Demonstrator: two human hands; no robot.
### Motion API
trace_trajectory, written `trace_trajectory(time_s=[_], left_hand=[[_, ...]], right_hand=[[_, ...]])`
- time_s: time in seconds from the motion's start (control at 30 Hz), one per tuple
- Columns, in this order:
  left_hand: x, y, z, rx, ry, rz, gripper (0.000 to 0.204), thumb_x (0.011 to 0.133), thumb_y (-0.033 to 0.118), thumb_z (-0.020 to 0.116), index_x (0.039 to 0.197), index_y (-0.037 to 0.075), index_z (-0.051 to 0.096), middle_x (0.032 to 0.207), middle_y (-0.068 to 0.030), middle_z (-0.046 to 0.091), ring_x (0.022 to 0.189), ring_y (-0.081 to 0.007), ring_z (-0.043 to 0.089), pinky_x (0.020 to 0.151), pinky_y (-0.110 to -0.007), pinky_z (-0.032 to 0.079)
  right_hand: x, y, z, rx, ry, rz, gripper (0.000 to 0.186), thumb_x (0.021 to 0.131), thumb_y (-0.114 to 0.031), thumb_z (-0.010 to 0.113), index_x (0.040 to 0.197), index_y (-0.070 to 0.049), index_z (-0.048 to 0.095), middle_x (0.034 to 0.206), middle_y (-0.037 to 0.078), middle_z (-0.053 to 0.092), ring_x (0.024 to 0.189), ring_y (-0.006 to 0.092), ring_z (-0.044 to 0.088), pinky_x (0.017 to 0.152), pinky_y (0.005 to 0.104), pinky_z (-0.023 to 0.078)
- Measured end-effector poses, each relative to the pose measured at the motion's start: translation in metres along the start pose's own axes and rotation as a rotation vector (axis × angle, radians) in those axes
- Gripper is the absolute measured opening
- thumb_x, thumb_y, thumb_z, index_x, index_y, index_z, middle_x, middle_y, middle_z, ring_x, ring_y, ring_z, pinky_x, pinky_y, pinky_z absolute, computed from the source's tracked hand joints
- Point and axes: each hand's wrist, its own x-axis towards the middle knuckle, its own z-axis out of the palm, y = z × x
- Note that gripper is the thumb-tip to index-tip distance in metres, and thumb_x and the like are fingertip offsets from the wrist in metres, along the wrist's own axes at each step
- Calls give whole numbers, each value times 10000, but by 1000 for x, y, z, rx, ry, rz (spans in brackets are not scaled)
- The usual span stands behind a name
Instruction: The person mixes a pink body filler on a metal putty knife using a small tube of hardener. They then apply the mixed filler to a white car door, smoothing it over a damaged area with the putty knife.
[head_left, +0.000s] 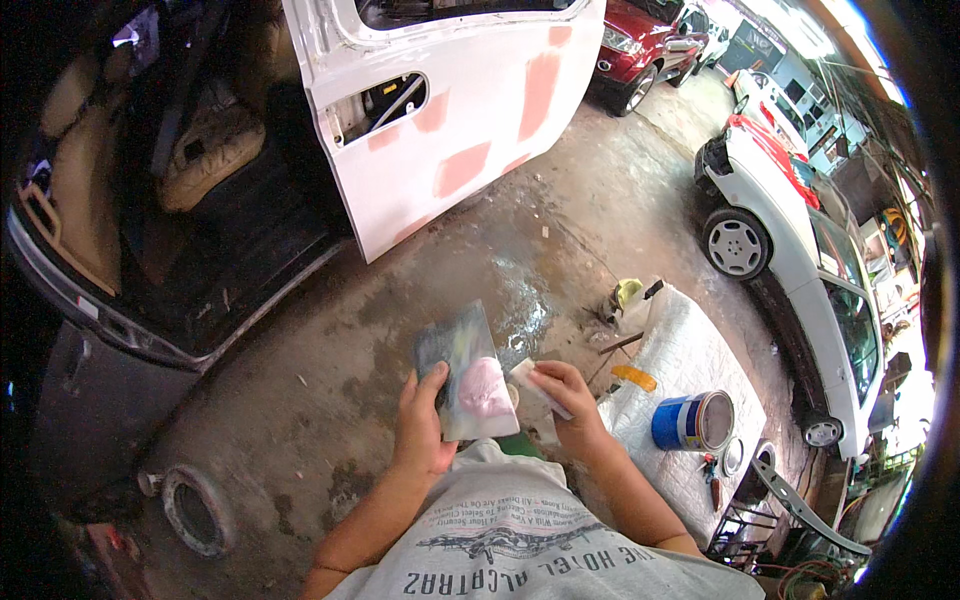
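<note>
The left hand [426, 422] had its thumb and fingers closed on the left edge of a flat, smeared grey board [450, 362] bearing a mound of pale pink paste [482, 388], held above the stained grey floor [330, 390]. The right hand [574, 405], fingers pinched together, gripped a flat whitish spreader [541, 389] near the paste; rightward, a blue metal can [682, 423] sat on a silvery sheet [680, 345].

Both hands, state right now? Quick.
Left hand: closed on the edge of a board with pink paste on it.
Right hand: closed on a pale flat spreader.
</note>
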Motion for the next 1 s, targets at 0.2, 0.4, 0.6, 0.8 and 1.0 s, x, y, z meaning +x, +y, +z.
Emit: trace_trajectory(time_s=[0.2,0.4,0.6,0.8,1.0], left_hand=[[-2,-2,6,80,-86,-117,327,960,204,597,1239,38,565,1138,-86,648,1027,-219,646,917,-386,538],[22,-7,8,137,-33,73,350,956,223,604,1254,43,566,1137,-84,647,1027,-213,639,920,-386,527],[57,18,6,155,-77,202,298,964,281,611,1175,71,601,1126,-68,666,1015,-221,655,902,-404,530],[45,-21,60,175,-116,96,356,1000,258,568,1288,52,537,1197,-93,630,1078,-232,633,943,-407,524],[61,-40,108,252,-125,141,353,1018,188,529,1330,31,481,1211,-102,604,1077,-227,619,931,-386,523]], right_hand=[[45,-40,1,1293,388,525,624,709,80,612,1324,0,541,1261,146,640,1226,325,584,1082,467,425],[36,-40,0,1445,358,543,581,742,101,595,1306,-31,553,1250,141,634,1195,323,593,1043,474,447],[-9,-40,-35,1313,430,446,687,684,91,643,1346,-45,517,1301,160,610,1237,367,563,1076,554,414],[13,-27,-49,281,438,-153,490,925,77,555,1393,-50,478,1370,209,533,1262,358,549,1045,451,443],[43,-19,-52,84,313,-406,661,799,123,689,1393,-92,491,1377,240,493,1268,430,529,1041,488,465]])
